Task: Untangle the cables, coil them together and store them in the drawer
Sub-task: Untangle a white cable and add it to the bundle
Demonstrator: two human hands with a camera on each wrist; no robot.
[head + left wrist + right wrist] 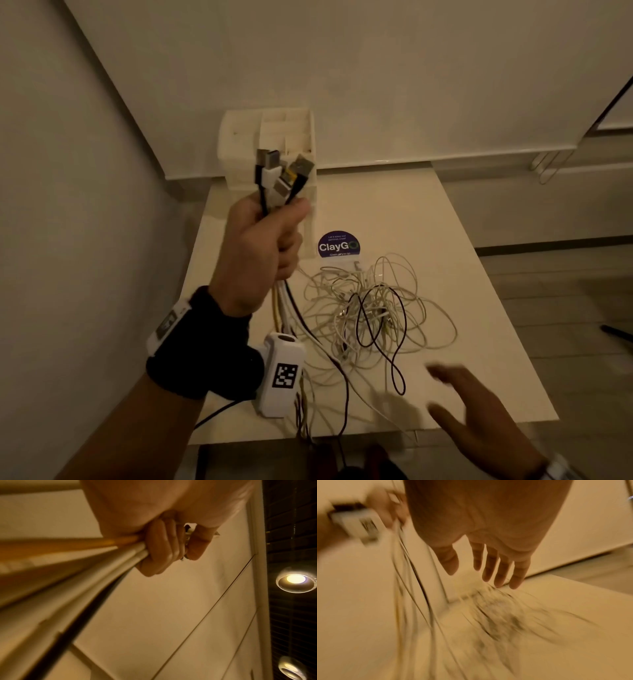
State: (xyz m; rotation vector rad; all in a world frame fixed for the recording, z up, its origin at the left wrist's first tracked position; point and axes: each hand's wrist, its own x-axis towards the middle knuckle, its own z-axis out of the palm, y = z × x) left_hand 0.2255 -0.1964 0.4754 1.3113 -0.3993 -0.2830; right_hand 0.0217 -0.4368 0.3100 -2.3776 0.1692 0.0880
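Observation:
My left hand (270,236) is raised above the table and grips a bundle of cable ends, with several USB plugs (284,171) sticking up out of the fist. In the left wrist view the fingers (161,547) curl round white, yellow and black cords (96,555). The cords hang down from the fist to a tangled heap of white and dark cables (373,315) on the table. My right hand (472,404) hovers blurred over the table's near right part, fingers (491,566) spread and straight, holding nothing. A white drawer unit (274,144) stands behind the left hand, partly hidden.
The pale table (462,240) has its near edge just below my hands, and some cords hang over it. A round purple sticker (338,245) lies beside the drawer unit. A wall rises close on the left and behind.

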